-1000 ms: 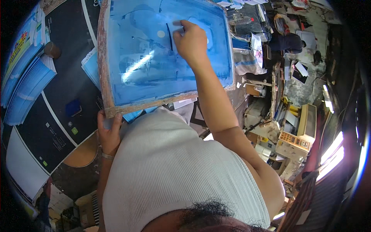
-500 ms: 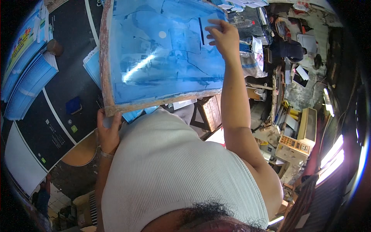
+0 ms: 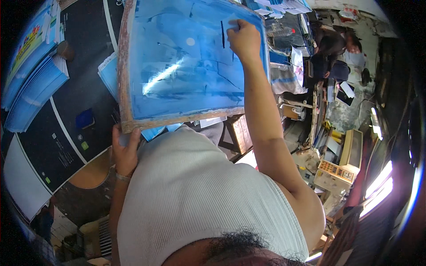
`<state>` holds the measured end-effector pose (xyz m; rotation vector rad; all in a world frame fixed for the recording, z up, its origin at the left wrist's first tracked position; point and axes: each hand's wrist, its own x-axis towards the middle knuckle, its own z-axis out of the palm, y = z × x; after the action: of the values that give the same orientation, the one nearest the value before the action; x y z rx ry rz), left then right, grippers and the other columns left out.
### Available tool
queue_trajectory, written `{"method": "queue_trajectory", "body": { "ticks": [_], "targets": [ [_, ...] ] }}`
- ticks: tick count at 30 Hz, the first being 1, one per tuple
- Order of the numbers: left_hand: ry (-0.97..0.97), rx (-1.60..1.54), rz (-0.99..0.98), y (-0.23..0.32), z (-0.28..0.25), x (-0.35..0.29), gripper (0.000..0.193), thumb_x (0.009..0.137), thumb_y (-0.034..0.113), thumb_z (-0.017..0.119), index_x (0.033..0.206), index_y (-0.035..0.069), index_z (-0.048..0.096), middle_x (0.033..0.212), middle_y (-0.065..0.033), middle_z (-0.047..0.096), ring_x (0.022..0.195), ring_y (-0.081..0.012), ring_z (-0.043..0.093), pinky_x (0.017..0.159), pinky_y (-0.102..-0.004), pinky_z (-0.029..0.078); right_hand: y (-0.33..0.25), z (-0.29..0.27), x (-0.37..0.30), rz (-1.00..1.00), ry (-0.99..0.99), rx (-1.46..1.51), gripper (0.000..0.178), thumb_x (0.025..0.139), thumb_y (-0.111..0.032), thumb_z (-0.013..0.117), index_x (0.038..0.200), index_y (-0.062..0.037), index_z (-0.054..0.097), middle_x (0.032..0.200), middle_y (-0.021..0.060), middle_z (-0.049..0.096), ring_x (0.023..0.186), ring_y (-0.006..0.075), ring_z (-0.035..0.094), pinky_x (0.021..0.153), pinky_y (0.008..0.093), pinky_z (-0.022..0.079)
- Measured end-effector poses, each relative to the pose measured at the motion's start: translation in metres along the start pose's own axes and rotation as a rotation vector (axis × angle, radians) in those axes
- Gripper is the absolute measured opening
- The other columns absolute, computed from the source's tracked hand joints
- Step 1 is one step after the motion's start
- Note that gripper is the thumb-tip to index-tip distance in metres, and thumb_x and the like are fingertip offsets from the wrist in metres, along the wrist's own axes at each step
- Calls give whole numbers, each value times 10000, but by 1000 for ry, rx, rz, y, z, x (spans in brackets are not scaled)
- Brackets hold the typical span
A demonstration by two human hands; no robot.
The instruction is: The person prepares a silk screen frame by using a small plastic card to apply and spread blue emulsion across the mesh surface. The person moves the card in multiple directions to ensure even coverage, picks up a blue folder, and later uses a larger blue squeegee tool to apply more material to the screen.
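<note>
A wooden screen printing frame (image 3: 126,84) with blue, stained mesh (image 3: 195,73) lies tilted in front of me, one bright streak of light across it. At its near left corner my left hand (image 3: 125,153) grips the wood, thumb on one side and fingers partly hidden beneath. Over the far right part of the mesh, my right hand (image 3: 246,41) is closed, its fingers curled. A thin dark straight strip (image 3: 223,34) is just left of those fingers. Whatever the fingers hold is mostly hidden, and I cannot make it out.
Left of the frame, a black printed surface (image 3: 71,115) bears stacks of blue printed sheets (image 3: 37,95), a brown cup-like object (image 3: 65,51) and a dark blue block (image 3: 84,119). Right are a cluttered bench, a beige machine with orange buttons (image 3: 337,170) and another person (image 3: 330,44).
My right hand has moved left over the mesh, and its spread fingers have curled in. The dark strip has shifted left with it. My left hand keeps its grip on the corner.
</note>
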<state>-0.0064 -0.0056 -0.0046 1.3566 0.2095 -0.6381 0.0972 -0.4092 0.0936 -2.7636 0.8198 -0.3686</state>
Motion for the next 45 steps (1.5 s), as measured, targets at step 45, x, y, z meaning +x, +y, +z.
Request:
{"method": "queue_trajectory", "body": {
  "ticks": [45],
  "targets": [
    [1, 93, -2, -2, -3, 0, 414, 905, 272, 685, 1161, 7, 497, 1055, -93, 591, 969, -162, 557, 824, -309, 464, -30, 6, 12, -115, 9, 55, 274, 746, -172, 636, 977, -54, 726, 861, 203, 697, 825, 365, 681, 780, 423, 542]
  ]
}}
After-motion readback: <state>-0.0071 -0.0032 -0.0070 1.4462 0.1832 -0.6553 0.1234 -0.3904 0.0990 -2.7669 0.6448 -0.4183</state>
